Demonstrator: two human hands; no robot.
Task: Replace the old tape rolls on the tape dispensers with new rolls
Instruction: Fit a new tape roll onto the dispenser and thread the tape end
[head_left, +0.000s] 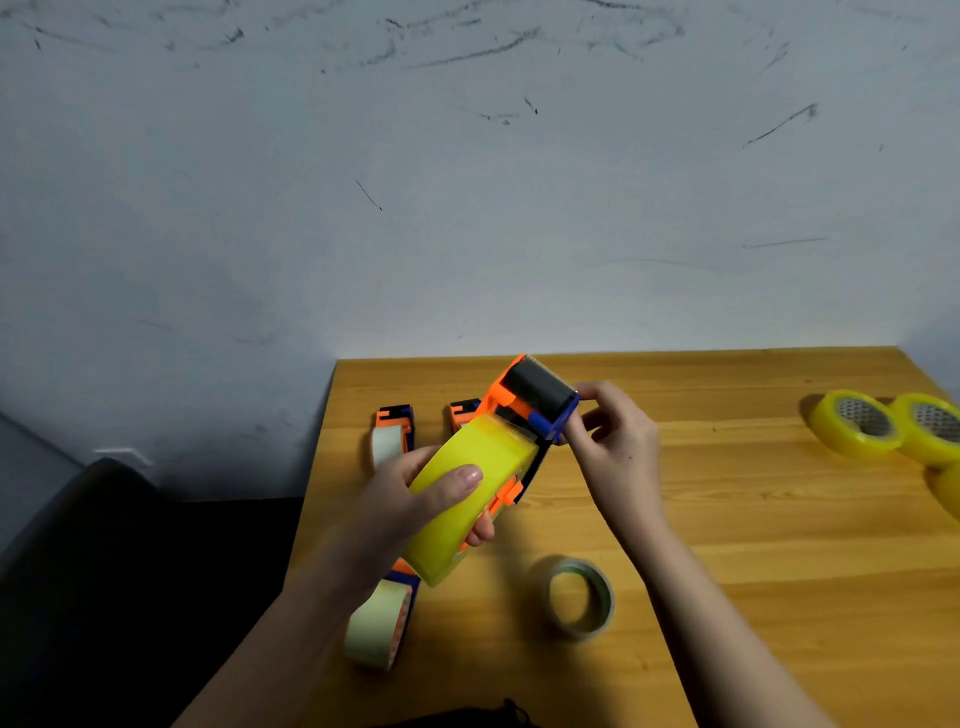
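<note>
A scuffed grey-white wall (467, 182) rises behind a wooden table (727, 519) — dark streaks cross the paint. Above the table, the left hand (415, 499) grips a yellow roll (467, 493) seated in an orange-and-blue dispenser (535, 410), thumb curled over the tape. The right hand (618, 441) pinches the dispenser's blue end beside the black roller (540, 387). A nearly spent roll (582, 597) lies flat near the front. Two other dispensers (393, 431) sit behind the left hand, one more (379, 623) under the wrist. Spare yellow rolls (857, 423) lie far right — well apart.
</note>
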